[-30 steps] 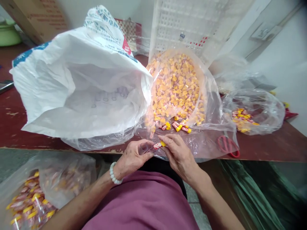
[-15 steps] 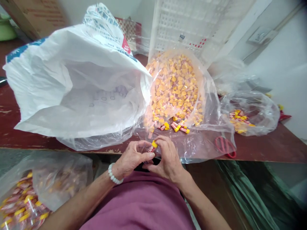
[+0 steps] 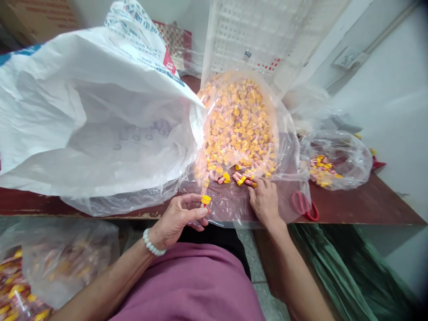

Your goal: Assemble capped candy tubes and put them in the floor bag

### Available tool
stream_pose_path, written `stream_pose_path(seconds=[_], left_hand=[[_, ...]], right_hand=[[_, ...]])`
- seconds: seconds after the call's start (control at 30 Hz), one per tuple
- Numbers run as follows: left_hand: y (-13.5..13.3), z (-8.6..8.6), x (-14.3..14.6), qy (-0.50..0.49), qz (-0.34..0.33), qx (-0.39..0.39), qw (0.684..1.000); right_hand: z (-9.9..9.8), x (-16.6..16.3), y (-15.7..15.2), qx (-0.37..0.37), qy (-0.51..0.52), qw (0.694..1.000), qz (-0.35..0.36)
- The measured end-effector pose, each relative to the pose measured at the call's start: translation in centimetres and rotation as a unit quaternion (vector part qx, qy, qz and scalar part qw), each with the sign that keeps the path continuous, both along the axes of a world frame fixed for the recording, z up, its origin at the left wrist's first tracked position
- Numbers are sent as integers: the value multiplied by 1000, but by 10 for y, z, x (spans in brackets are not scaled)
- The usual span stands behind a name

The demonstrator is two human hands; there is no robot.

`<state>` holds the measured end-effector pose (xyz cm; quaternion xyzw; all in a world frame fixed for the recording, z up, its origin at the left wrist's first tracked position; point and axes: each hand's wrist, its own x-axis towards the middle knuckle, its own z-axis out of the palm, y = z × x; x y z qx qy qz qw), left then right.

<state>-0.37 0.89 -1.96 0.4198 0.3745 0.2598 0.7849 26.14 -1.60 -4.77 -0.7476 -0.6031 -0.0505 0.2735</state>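
Observation:
My left hand (image 3: 180, 217) is closed around a small clear tube with a yellow cap (image 3: 206, 199), held just off the table's front edge. My right hand (image 3: 265, 200) reaches forward onto the clear plastic sheet, its fingertips closing on loose red-and-yellow pieces (image 3: 245, 179) at the mouth of a clear bag full of the same pieces (image 3: 239, 122). What the fingers pinch is too small to name.
A big white sack (image 3: 83, 111) lies open at left on the dark red table (image 3: 351, 209). Red scissors (image 3: 302, 206) lie under plastic right of my hand. A smaller clear bag (image 3: 334, 158) sits at right, a white crate (image 3: 267, 31) behind, another bag (image 3: 40, 267) below left.
My right hand let go of the capped tube and moved forward and right to the loose pieces. My left hand keeps the tube, now with its yellow cap on top.

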Motion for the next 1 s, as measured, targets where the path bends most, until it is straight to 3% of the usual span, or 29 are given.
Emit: stream_pose_path(seconds=[0.13,0.27,0.3,0.37,0.47,0.63,0.8,0.93,1.0], left_hand=[[-1,1,2,58,-1,76,995],[-1,4,2,124,-7,157,980],[-1,5,2,134,-9,181,974],[-1,6,3,140,-19,227,964],[-3,7,5,132,-40,259,956],[-5,1,7,106,-56,225,967],[-4,4,7,76,-46,173,981],[-6,11,8,25,-30,97,995],[-8,12,11,-6,-22,53,998]], right_hand=[[-10,15,9,-13,17,1000,12],[18,-21,-8,4,58,997,49],[30,-34,-15,12,71,995,74],[50,-61,-25,37,113,973,199],[67,-89,-33,51,95,949,298],[64,-96,-32,50,85,938,332],[64,-94,-33,26,111,945,308],[57,-100,-34,-26,33,950,310],[48,-109,-34,-17,3,957,290]])
